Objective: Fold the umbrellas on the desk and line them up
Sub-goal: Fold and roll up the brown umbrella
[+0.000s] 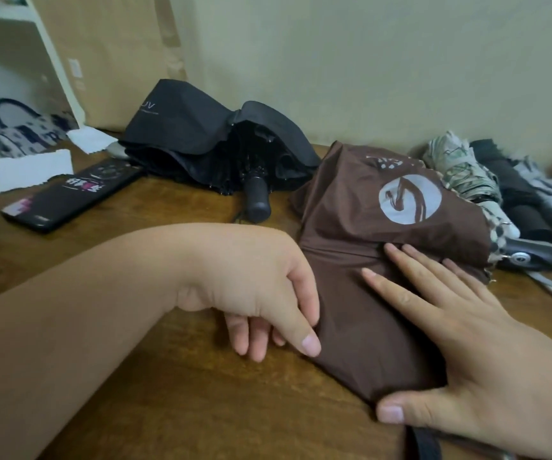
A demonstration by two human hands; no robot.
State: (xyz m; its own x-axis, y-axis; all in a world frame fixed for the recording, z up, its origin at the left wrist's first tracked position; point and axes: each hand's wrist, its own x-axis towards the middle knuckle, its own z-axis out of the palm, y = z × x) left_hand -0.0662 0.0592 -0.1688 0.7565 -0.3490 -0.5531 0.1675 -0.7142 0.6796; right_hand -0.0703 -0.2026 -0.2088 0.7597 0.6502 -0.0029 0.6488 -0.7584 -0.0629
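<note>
**Asker:** What are the hands doing?

**Describer:** The right hand (460, 330) lies flat on the brown umbrella (367, 214), fingers straight and spread, thumb at its near end. The left hand (261, 287) touches the umbrella's left edge with thumb and forefinger, the other fingers curled beneath. Whether it pinches the cloth, I cannot tell.

**Asker:** Where is that umbrella?

**Describer:** On the wooden desk (168, 393), collapsed, cloth loose, a white round logo facing up. Behind it to the left lies a black umbrella (201, 137), loose and unfolded, handle toward the viewer. To the right, folded umbrellas (467, 180) lie side by side.
</note>
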